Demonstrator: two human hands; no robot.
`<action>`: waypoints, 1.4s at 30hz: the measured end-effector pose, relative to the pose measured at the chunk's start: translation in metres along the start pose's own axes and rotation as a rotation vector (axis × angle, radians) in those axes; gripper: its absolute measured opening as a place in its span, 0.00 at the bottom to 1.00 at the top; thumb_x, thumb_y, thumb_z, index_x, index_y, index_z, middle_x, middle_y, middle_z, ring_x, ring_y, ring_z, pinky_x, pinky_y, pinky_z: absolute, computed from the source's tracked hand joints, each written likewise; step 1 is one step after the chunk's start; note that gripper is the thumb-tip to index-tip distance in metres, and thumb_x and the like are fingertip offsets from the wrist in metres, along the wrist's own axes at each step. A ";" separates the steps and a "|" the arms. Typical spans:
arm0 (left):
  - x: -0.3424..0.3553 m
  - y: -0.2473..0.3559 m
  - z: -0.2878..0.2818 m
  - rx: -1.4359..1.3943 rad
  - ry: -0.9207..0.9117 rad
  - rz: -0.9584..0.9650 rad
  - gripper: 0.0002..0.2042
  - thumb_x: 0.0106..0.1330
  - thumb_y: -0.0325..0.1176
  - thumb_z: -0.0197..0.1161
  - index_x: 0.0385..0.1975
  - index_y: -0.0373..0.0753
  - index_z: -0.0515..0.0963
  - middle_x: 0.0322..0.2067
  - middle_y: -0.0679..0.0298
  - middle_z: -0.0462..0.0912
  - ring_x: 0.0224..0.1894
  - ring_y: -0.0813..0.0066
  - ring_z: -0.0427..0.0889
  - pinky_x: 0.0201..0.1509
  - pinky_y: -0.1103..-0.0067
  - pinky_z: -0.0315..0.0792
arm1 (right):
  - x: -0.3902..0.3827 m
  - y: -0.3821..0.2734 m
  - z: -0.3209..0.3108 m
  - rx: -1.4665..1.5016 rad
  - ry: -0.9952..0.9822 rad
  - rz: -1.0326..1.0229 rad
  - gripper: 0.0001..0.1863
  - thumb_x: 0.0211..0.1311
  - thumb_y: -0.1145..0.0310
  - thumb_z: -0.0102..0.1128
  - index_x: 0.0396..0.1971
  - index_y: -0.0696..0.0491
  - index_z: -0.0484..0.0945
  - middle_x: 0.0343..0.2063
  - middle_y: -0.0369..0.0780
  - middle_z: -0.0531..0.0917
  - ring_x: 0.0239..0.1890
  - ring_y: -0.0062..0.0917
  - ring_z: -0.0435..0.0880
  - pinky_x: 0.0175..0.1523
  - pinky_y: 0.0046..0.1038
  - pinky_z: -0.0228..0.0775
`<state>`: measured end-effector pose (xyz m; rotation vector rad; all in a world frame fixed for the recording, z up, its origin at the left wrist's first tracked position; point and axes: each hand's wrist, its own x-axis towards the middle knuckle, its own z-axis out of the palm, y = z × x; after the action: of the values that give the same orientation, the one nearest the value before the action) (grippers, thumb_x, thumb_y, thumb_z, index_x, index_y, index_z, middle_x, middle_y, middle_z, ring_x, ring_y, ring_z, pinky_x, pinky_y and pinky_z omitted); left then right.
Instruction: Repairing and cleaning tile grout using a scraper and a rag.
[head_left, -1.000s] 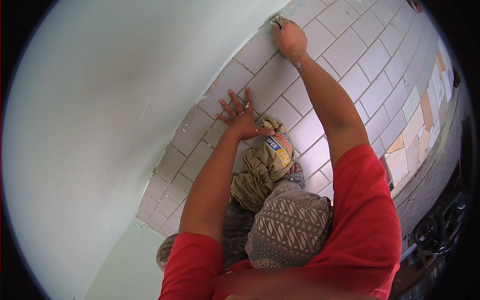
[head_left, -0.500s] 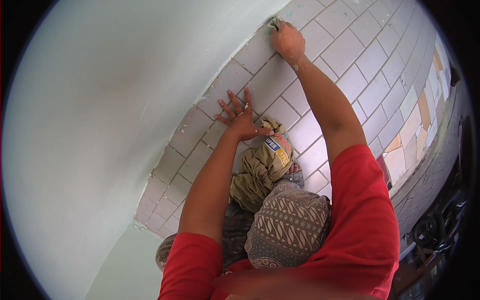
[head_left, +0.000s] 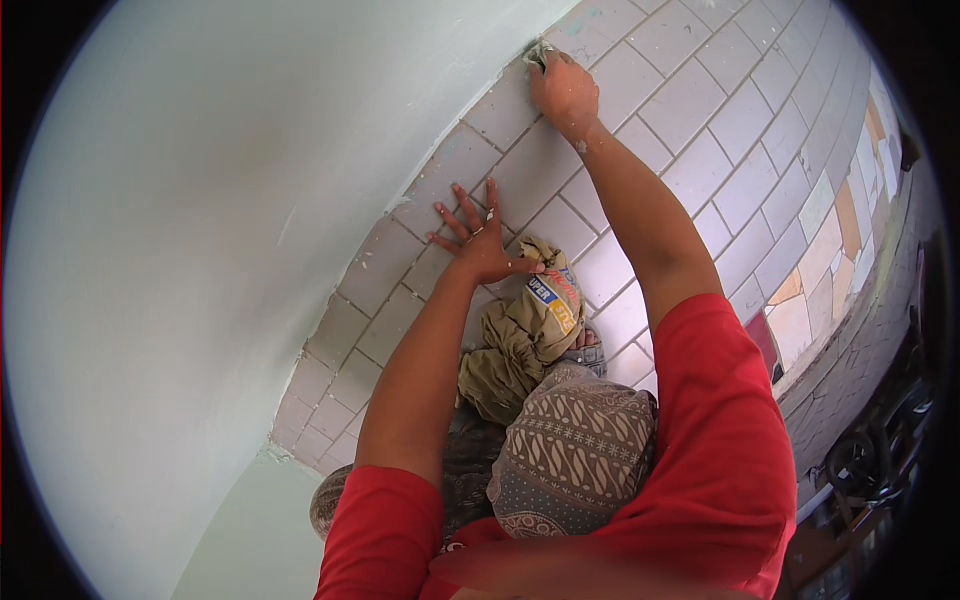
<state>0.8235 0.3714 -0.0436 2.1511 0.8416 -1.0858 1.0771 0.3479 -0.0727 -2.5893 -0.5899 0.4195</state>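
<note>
The right hand (head_left: 565,98), closed around a crumpled rag (head_left: 538,52) far along the tiled floor's (head_left: 690,108) left edge, could scuff the painted wall (head_left: 250,200) by straying left, while the nearer, wide-spread left hand (head_left: 482,250) might slip under shifting weight.

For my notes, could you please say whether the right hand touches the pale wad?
Touching: the head view shows the right hand closed on the pale wad, its edge poking out.

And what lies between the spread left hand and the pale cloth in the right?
In the head view, only grouted floor tiles lie between the left hand and the cloth.
</note>
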 end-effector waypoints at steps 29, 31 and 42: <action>0.003 0.002 0.002 0.004 0.032 0.018 0.84 0.27 0.72 0.80 0.75 0.57 0.15 0.71 0.35 0.06 0.69 0.22 0.04 0.64 0.26 0.21 | -0.027 -0.014 0.028 0.046 0.071 -0.177 0.21 0.70 0.54 0.55 0.52 0.54 0.80 0.51 0.47 0.84 0.48 0.50 0.85 0.53 0.50 0.77; -0.001 0.002 0.000 0.012 0.048 0.015 0.84 0.27 0.72 0.80 0.75 0.57 0.15 0.71 0.35 0.06 0.69 0.22 0.04 0.64 0.26 0.21 | -0.023 -0.015 0.015 0.083 0.054 -0.039 0.21 0.71 0.54 0.54 0.53 0.54 0.79 0.53 0.46 0.83 0.49 0.49 0.84 0.53 0.49 0.77; -0.006 0.006 -0.003 0.005 0.057 0.025 0.82 0.30 0.69 0.81 0.76 0.59 0.17 0.71 0.38 0.04 0.70 0.24 0.04 0.65 0.27 0.20 | -0.036 -0.027 0.018 0.115 0.009 0.004 0.17 0.69 0.58 0.56 0.48 0.54 0.80 0.49 0.47 0.84 0.49 0.48 0.85 0.53 0.50 0.78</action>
<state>0.8265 0.3679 -0.0361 2.2002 0.8363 -1.0199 1.0302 0.3592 -0.0680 -2.4823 -0.5420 0.4301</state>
